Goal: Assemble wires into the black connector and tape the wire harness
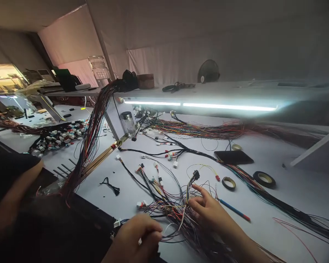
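A wire harness (pixel 178 210) of many coloured thin wires lies spread over the white table in front of me. My right hand (pixel 208 210) is at its right side, thumb and a finger pinched at a few wires that rise to a black connector (pixel 196 175); the index finger stretches out beside them. Lower left is my left hand (pixel 138 233), slightly blurred, its fingers curled and thumb pressed toward them. A small white piece shows by its fingers, but what it grips is hidden. White connectors (pixel 142 204) end several branches near the left hand.
To the right lie a blue pen-like tool (pixel 234 210) and black tape rolls (pixel 229 183). A taped harness (pixel 197 151) crosses behind, near a dark flat pad (pixel 234 157). Hanging wires (pixel 94 126) drop from the shelf (pixel 222 89). A glass jar (pixel 128 124) stands below. Another person's arm (pixel 19 190) is at left.
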### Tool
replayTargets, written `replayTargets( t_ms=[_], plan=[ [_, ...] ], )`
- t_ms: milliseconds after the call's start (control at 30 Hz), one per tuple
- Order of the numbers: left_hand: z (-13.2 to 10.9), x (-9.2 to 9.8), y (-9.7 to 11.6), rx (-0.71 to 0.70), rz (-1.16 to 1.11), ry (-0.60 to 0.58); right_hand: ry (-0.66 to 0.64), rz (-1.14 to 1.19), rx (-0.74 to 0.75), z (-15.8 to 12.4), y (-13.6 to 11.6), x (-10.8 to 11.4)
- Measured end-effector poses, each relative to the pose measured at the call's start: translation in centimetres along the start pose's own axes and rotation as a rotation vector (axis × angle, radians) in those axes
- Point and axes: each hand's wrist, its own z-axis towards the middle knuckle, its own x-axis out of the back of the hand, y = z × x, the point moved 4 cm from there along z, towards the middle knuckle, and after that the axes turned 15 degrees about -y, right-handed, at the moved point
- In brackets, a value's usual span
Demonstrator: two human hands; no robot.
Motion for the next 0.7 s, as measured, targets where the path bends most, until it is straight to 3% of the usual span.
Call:
replayTargets(
  t_ms=[67,167,267,367,433,567,700],
  plan=[
    [1.7,-0.3,1.1,-0.037,0.154,-0.083,0.0,0.062,0.019,-0.3,-0.5,-0.5],
    [3.4,-0.7,0.7,0.028,0.268,-0.222,0.01,0.172,0.088,-0.9,-1.3,-1.0],
    [3.9,-1.7,-0.1,0.074,0.315,-0.373,0.031,0.234,0.138,-1.3,-1.8,-1.1],
    [3.8,-3.0,-0.3,0.026,0.365,-0.493,0.048,0.249,0.184,-1.2,-1.9,-1.4],
    [4.0,-3.5,-0.6,0.008,0.405,-0.449,0.068,0.253,0.213,-1.2,-2.0,-1.5],
    [4.2,-3.4,-1.9,0.0,0.436,-0.235,0.108,0.256,0.221,-1.3,-2.0,-1.4],
    [3.2,-2.3,-3.3,-0.106,0.28,-0.111,0.151,0.324,0.191,-1.0,-1.3,-0.3]
  ],
)
